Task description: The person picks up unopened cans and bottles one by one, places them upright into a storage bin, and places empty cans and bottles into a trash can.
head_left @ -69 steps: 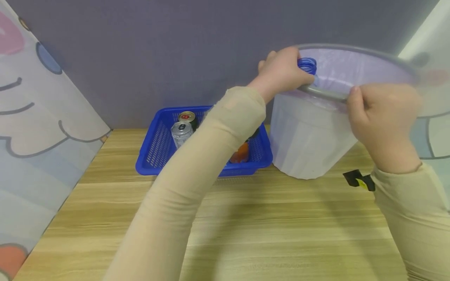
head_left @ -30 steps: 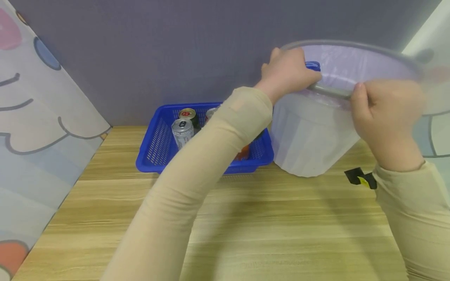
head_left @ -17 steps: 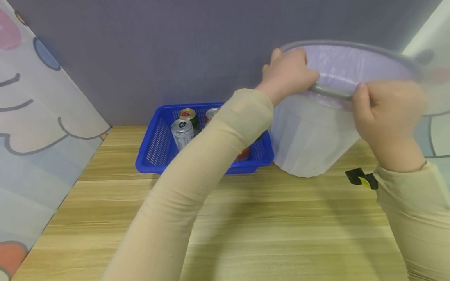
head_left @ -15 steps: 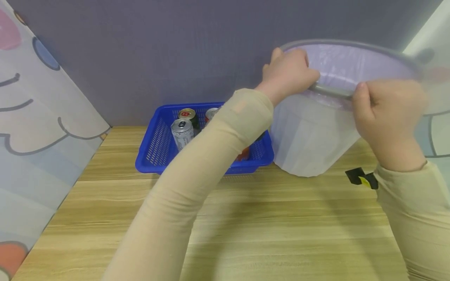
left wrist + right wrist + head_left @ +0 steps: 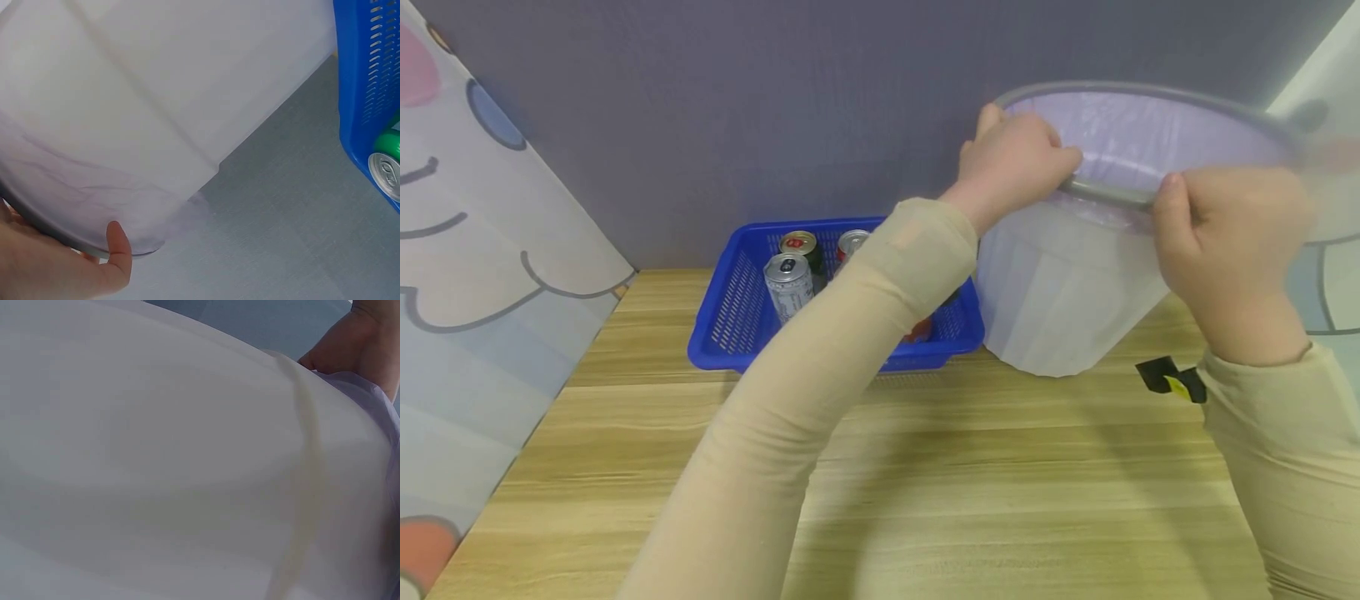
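At the right of the head view stands a white trash bin (image 5: 1060, 283) with a grey rim and a thin lilac bag lining (image 5: 1150, 137). My left hand (image 5: 1018, 162) holds the bin's near left rim. In the left wrist view, the thumb of my left hand (image 5: 69, 262) lies outside over the bag, with the other fingers behind the rim. My right hand (image 5: 1232, 250) grips the rim at the near right, thumb on top and fingers curled. The right wrist view is mostly filled by the bin's white wall (image 5: 156, 456). The bottom of the bin's inside is hidden.
Left of the bin, a blue basket (image 5: 718, 354) holds several drink cans, including a silver-white can (image 5: 788, 283), partly covered by my left forearm. Black tape with a yellow piece (image 5: 1168, 379) lies on the wooden table (image 5: 970, 500). A grey panel (image 5: 775, 108) stands behind.
The blue ringed end of a clear bottle showed beside my left hand at the bin's mouth, then sank from sight. Both hands have since stayed almost still on the rim.
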A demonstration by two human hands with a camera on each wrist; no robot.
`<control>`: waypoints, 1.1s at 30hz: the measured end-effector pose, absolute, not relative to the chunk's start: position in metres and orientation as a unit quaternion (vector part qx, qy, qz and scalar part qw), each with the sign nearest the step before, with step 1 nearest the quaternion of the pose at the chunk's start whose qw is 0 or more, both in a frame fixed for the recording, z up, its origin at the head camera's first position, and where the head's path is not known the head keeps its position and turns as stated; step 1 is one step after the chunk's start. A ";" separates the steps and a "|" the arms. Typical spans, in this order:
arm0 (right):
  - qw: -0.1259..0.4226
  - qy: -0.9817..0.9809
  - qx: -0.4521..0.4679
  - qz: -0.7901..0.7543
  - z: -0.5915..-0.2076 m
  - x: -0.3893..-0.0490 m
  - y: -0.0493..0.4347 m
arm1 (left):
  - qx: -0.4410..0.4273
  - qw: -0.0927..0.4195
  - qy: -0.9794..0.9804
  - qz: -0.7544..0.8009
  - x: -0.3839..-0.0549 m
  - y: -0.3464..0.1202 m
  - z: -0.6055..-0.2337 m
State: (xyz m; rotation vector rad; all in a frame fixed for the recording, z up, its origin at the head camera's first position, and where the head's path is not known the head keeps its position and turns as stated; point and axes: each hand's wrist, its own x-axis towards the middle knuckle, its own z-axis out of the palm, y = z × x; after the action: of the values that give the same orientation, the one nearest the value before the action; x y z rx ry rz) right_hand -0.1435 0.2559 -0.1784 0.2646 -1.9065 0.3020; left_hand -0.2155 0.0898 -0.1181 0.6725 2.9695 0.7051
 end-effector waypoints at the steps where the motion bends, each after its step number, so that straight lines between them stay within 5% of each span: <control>1: 0.562 -0.809 0.113 0.128 -0.179 -0.144 0.256 | 0.219 0.007 0.949 0.228 -0.216 0.089 -0.119; 25: 0.559 -0.812 0.118 0.123 -0.181 -0.148 0.263 | 0.405 -0.039 0.822 0.398 -0.212 0.051 -0.147; 33: 0.557 -0.809 0.128 0.136 -0.181 -0.149 0.268 | 0.395 -0.028 0.804 0.443 -0.188 0.036 -0.165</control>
State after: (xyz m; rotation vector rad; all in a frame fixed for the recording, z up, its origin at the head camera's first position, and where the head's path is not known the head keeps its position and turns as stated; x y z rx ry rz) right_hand -0.1490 0.2678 -0.1811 0.3031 -1.9100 0.3202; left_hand -0.1884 0.0362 -0.1649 1.2648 2.5726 1.4155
